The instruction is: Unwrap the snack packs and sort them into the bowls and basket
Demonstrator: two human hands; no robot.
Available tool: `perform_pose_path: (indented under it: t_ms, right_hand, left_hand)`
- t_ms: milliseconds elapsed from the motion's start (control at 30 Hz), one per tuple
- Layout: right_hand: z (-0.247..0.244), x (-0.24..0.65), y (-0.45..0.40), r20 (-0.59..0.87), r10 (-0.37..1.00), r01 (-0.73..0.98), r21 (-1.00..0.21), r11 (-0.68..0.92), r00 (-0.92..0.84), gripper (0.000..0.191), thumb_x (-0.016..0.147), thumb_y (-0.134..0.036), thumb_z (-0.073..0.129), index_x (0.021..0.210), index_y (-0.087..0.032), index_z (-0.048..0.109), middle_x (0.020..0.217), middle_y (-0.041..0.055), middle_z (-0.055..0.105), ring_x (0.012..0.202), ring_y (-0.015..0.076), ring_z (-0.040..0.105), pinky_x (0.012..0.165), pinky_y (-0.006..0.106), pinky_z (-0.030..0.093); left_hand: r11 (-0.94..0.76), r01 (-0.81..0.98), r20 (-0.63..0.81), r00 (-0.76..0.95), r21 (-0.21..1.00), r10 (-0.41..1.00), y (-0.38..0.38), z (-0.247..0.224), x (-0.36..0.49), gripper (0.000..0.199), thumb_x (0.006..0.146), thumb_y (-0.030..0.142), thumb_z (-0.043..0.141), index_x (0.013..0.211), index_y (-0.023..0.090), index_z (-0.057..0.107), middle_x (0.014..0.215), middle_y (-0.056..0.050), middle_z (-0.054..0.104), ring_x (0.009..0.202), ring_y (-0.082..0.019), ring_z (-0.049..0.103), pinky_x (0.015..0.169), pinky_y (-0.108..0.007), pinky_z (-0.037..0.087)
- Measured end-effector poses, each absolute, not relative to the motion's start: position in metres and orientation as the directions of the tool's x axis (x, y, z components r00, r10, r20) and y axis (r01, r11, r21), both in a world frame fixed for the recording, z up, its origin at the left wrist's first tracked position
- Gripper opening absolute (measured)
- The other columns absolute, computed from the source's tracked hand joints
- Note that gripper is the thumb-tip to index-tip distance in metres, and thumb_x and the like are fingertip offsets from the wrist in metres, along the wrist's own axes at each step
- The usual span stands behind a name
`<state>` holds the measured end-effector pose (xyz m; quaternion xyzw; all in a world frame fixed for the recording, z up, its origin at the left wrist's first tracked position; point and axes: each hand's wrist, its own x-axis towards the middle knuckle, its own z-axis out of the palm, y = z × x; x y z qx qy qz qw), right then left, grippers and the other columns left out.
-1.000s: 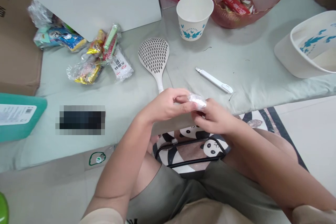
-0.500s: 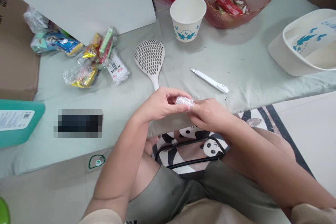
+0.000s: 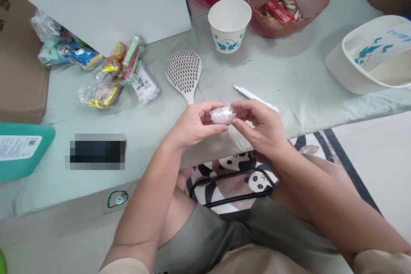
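A small bundle of crumpled clear plastic wrap (image 3: 222,115) is between my two hands, above the front edge of the cloth-covered surface. My left hand (image 3: 199,123) curls round its left side, thumb below and fingers behind. At its right end, my right hand (image 3: 258,124) grips it with bent fingers and thumb tip. What the wrap encloses, if anything, I cannot make out. Just behind the left hand lies a grey slotted skimmer (image 3: 183,72), its handle partly covered. A white utility knife (image 3: 252,95) lies behind the right hand, which hides part of it.
A white paper cup (image 3: 228,30) stands behind the skimmer, near a reddish bowl (image 3: 298,25) of wrapped snacks. Wrapped snacks (image 3: 123,72) lie at left by a white box (image 3: 128,4). A white bin (image 3: 349,68) is at right, a teal package (image 3: 28,171) at left.
My right hand has opened its grip somewhat and turned, with fingers now at the bundle's right end. Both hands have risen slightly, and more of the bundle shows.
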<state>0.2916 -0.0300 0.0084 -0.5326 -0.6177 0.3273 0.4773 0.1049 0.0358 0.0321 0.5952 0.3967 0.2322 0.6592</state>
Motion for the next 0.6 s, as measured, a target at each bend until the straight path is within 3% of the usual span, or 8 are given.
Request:
perform_pose_path:
  t_ms: [133, 267, 433, 533, 600]
  right_hand:
    - [0.01, 0.288, -0.026, 0.175, 0.984, 0.248, -0.956, 0.16, 0.042, 0.013, 0.088, -0.034, 0.071, 0.094, -0.021, 0.071, 0.086, 0.0033, 0.071, 0.073, 0.0146, 0.064, 0.068, 0.031, 0.056]
    - [0.009, 0.282, -0.02, 0.216, 0.976, 0.251, -0.947, 0.2, 0.039, 0.011, 0.088, -0.029, 0.069, 0.081, -0.02, 0.067, 0.077, 0.0012, 0.066, 0.071, 0.013, 0.06, 0.067, 0.029, 0.051]
    - [0.007, 0.274, -0.018, 0.092, 0.995, 0.17, -0.982, 0.086, 0.032, 0.017, 0.09, -0.036, 0.066, 0.093, -0.019, 0.064, 0.079, 0.0008, 0.064, 0.071, 0.0123, 0.061, 0.067, 0.029, 0.051]
    - [0.004, 0.27, -0.017, 0.043, 0.999, 0.129, -0.991, 0.042, 0.001, 0.034, 0.086, -0.045, 0.073, 0.107, -0.019, 0.066, 0.092, 0.0033, 0.069, 0.073, 0.0126, 0.065, 0.07, 0.03, 0.055]
    - [0.002, 0.268, -0.016, 0.014, 1.0, 0.137, -0.99, 0.017, -0.019, 0.041, 0.082, -0.052, 0.077, 0.105, -0.019, 0.068, 0.094, 0.0046, 0.071, 0.073, 0.0133, 0.066, 0.069, 0.03, 0.056]
  left_hand:
    - [0.164, 0.169, -0.234, 0.63, 0.972, 0.74, 0.036, 0.035, 0.101, 0.035, 0.067, 0.033, 0.089, 0.095, 0.015, 0.076, 0.081, -0.004, 0.074, 0.074, -0.016, 0.07, 0.063, -0.024, 0.056]
    - [0.167, 0.165, -0.234, 0.623, 0.972, 0.747, 0.036, 0.033, 0.095, 0.042, 0.069, 0.042, 0.089, 0.098, 0.015, 0.076, 0.082, -0.004, 0.074, 0.075, -0.017, 0.071, 0.065, -0.025, 0.056]
    - [0.153, 0.168, -0.223, 0.575, 0.974, 0.787, 0.035, 0.03, 0.09, 0.041, 0.078, 0.053, 0.082, 0.093, 0.015, 0.074, 0.081, -0.006, 0.076, 0.078, -0.017, 0.075, 0.069, -0.025, 0.059]
    - [0.133, 0.203, -0.225, 0.548, 0.97, 0.806, 0.036, 0.026, 0.088, 0.042, 0.082, 0.055, 0.077, 0.091, 0.015, 0.073, 0.08, -0.006, 0.076, 0.075, -0.017, 0.075, 0.067, -0.025, 0.06]
    - [0.117, 0.22, -0.222, 0.546, 0.968, 0.808, 0.036, 0.024, 0.087, 0.04, 0.083, 0.054, 0.076, 0.091, 0.015, 0.073, 0.079, -0.006, 0.076, 0.073, -0.017, 0.074, 0.065, -0.024, 0.059]
